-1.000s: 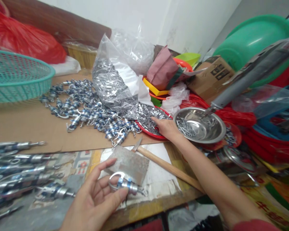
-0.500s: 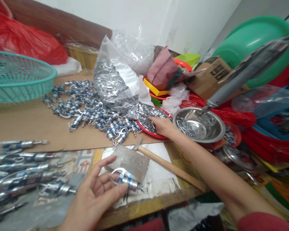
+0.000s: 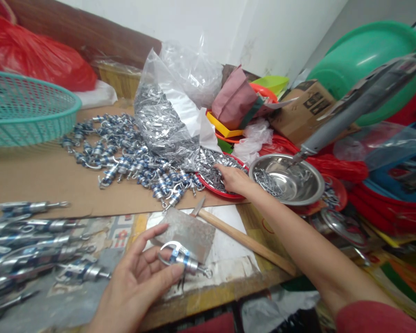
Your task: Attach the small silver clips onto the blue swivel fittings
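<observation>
In my left hand (image 3: 135, 282), near the table's front edge, is a small blue-and-silver metal fitting (image 3: 183, 259) with a curved hook arm and a ring at its end. Thumb and fingers pinch it over a flat metal plate (image 3: 189, 233). My right hand (image 3: 235, 179) reaches into a red tray (image 3: 215, 190) heaped with small flat metal clips (image 3: 208, 162). Its fingers are bent down among the clips, and whatever they grip is hidden. A hammer (image 3: 246, 239) with a wooden handle lies between both arms, its head beside the plate.
Similar fittings lie piled (image 3: 125, 152) on cardboard and in rows (image 3: 38, 249) at left. A plastic bag of clips (image 3: 159, 115) leans behind the tray. Right of it stands a steel bowl (image 3: 308, 189) with pins, under a grey tool arm (image 3: 350, 106). A teal basket (image 3: 31, 111) sits far left.
My right hand stays among the clips with only a tiny shift of its fingers. My left hand holds the fitting in the same place.
</observation>
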Available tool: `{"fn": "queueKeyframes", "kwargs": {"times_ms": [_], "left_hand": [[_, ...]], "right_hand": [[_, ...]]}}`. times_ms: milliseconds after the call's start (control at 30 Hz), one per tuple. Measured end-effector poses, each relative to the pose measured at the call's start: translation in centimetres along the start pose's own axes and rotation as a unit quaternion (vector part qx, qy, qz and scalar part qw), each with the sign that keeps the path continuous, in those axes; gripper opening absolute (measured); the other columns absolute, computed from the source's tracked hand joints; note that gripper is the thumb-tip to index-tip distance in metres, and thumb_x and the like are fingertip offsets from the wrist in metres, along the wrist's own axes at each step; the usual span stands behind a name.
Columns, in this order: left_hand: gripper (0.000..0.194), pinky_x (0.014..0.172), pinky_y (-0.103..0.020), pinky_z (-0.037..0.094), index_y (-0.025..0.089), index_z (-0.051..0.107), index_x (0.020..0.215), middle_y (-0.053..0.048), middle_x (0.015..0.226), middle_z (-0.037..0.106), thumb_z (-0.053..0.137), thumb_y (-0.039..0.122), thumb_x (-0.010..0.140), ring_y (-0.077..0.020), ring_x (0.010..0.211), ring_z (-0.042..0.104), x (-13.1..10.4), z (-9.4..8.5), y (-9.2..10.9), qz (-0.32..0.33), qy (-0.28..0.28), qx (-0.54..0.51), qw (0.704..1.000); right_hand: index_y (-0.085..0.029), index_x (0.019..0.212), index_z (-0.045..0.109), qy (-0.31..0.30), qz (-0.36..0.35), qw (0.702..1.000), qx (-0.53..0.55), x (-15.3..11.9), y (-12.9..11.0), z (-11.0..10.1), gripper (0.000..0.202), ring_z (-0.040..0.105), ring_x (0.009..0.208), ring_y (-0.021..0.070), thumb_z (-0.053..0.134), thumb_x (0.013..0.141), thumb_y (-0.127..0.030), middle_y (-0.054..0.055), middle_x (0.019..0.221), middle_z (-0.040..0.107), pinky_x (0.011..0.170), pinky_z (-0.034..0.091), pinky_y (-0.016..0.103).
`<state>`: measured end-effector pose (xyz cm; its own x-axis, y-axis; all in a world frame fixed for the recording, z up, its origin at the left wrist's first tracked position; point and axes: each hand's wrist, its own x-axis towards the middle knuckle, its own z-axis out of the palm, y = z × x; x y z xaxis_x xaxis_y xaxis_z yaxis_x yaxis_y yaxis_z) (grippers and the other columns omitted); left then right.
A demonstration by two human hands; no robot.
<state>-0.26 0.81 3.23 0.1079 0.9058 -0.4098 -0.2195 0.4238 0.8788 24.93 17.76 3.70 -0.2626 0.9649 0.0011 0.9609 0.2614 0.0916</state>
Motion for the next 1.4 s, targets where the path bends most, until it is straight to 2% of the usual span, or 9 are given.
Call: {"fn": "queueKeyframes", "kwargs": {"times_ms": [367, 600, 767, 900, 1000, 1067, 1200, 1267, 1400], "left_hand": [[0.071, 0.064, -0.023, 0.050, 0.022, 0.045, 0.121, 0.002, 0.071, 0.068, 0.078, 0.032, 0.058, -0.0171, 0.069, 0.067, 0.0, 0.1, 0.0, -0.003, 0.000, -0.015, 1.000], [0.072, 0.060, -0.022, 0.049, 0.020, 0.045, 0.120, 0.004, 0.065, 0.067, 0.078, 0.028, 0.057, -0.0160, 0.064, 0.067, -0.1, 0.3, 0.2, -0.001, 0.005, -0.033, 0.999], [0.071, 0.061, -0.022, 0.049, 0.021, 0.047, 0.119, 0.003, 0.066, 0.067, 0.079, 0.028, 0.056, -0.0160, 0.064, 0.066, -0.1, 0.3, 0.0, -0.008, 0.010, -0.044, 0.999], [0.069, 0.057, -0.020, 0.048, 0.022, 0.051, 0.116, 0.004, 0.063, 0.066, 0.080, 0.027, 0.053, -0.0142, 0.060, 0.065, -0.1, 0.4, 0.1, -0.008, 0.031, -0.037, 0.999], [0.069, 0.057, -0.021, 0.049, 0.022, 0.051, 0.116, 0.003, 0.064, 0.066, 0.080, 0.028, 0.053, -0.0150, 0.061, 0.065, -0.1, 0.4, 0.1, -0.008, 0.032, -0.032, 0.999], [0.068, 0.059, -0.022, 0.049, 0.021, 0.050, 0.117, 0.002, 0.066, 0.067, 0.079, 0.028, 0.055, -0.0157, 0.063, 0.065, -0.1, 0.4, 0.0, -0.005, 0.020, -0.036, 0.999], [0.069, 0.058, -0.020, 0.047, 0.020, 0.047, 0.118, 0.003, 0.067, 0.065, 0.078, 0.027, 0.057, -0.0126, 0.061, 0.061, -0.1, 0.2, -0.2, -0.001, -0.001, -0.045, 0.999], [0.069, 0.058, -0.020, 0.047, 0.020, 0.047, 0.119, 0.004, 0.067, 0.065, 0.078, 0.028, 0.058, -0.0122, 0.061, 0.060, 0.0, 0.1, -0.2, -0.001, -0.007, -0.048, 0.999], [0.070, 0.059, -0.021, 0.047, 0.021, 0.047, 0.119, 0.003, 0.066, 0.065, 0.079, 0.027, 0.057, -0.0136, 0.063, 0.061, 0.1, 0.1, -0.2, -0.001, -0.007, -0.055, 0.998]], "right_hand": [[-0.016, 0.117, 0.052, 0.004, 0.112, 0.992, 0.064, 1.2, -0.8, 0.3, 0.032, 0.059, 0.097, 0.0205, 0.055, 0.089, -0.030, 0.008, 0.116, 0.056, 0.081, 0.051, 0.040], [-0.016, 0.115, 0.053, 0.032, 0.118, 0.971, 0.207, 0.6, 1.3, 1.0, 0.030, 0.059, 0.096, 0.0199, 0.054, 0.089, -0.031, 0.008, 0.115, 0.057, 0.080, 0.051, 0.041], [-0.013, 0.105, 0.058, 0.076, 0.114, 0.911, 0.388, -1.4, 0.5, 0.2, 0.024, 0.064, 0.078, 0.0156, 0.059, 0.084, -0.024, 0.004, 0.089, 0.065, 0.074, 0.053, 0.033], [-0.015, 0.109, 0.057, 0.070, 0.081, 0.844, 0.526, -4.4, -3.1, -1.6, 0.032, 0.066, 0.068, 0.0123, 0.060, 0.079, -0.027, 0.002, 0.081, 0.067, 0.067, 0.055, 0.029], [-0.015, 0.097, 0.064, 0.028, 0.028, 0.808, 0.588, -7.0, -6.3, -2.5, 0.023, 0.063, 0.060, 0.0112, 0.061, 0.078, -0.028, 0.002, 0.074, 0.067, 0.060, 0.054, 0.027], [-0.015, 0.085, 0.067, 0.015, -0.049, 0.822, 0.568, -8.7, -8.2, -2.9, 0.012, 0.060, 0.059, 0.0112, 0.060, 0.079, -0.023, 0.002, 0.069, 0.065, 0.059, 0.050, 0.025], [-0.013, 0.077, 0.068, 0.040, -0.217, 0.896, 0.386, -10.8, -10.1, -3.3, 0.013, 0.056, 0.070, 0.0135, 0.056, 0.082, -0.011, 0.004, 0.072, 0.064, 0.069, 0.044, 0.027], [-0.013, 0.077, 0.067, 0.039, -0.245, 0.903, 0.351, -11.0, -10.4, -3.5, 0.012, 0.054, 0.070, 0.0128, 0.056, 0.083, -0.011, 0.003, 0.072, 0.063, 0.069, 0.042, 0.025], [-0.012, 0.075, 0.066, 0.024, -0.237, 0.902, 0.361, -10.6, -10.6, -3.9, 0.009, 0.052, 0.067, 0.0113, 0.060, 0.081, -0.011, 0.001, 0.069, 0.062, 0.062, 0.038, 0.021]]}}
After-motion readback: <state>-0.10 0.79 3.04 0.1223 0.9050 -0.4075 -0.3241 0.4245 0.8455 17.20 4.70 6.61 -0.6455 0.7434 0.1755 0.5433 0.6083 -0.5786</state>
